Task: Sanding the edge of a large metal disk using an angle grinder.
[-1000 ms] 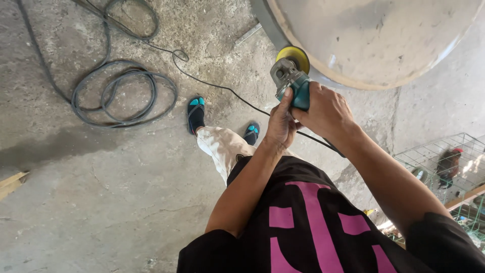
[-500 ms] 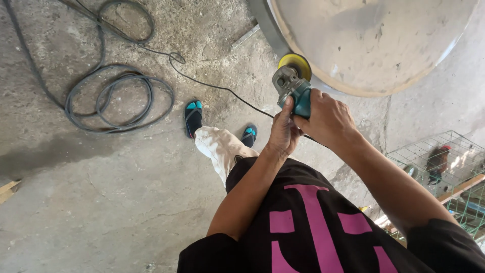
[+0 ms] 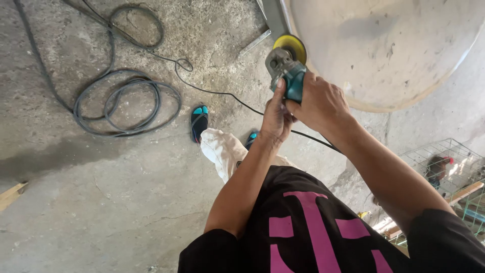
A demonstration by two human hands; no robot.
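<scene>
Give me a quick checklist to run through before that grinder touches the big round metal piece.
1. Both hands on the tool: ok. The left hand and right hand grip the teal angle grinder.
2. Yellow disc lined up: ok, it sits at the rim of the large round metal dish; contact cannot tell.
3. Thin black power cord away from the disc: ok, it trails across the concrete floor.
4. Feet protected: not ok, teal open sandals.
5. Gloves: not ok, hands are bare.
6. Coiled grey cable away from the feet: ok, it lies off to one side.
</scene>
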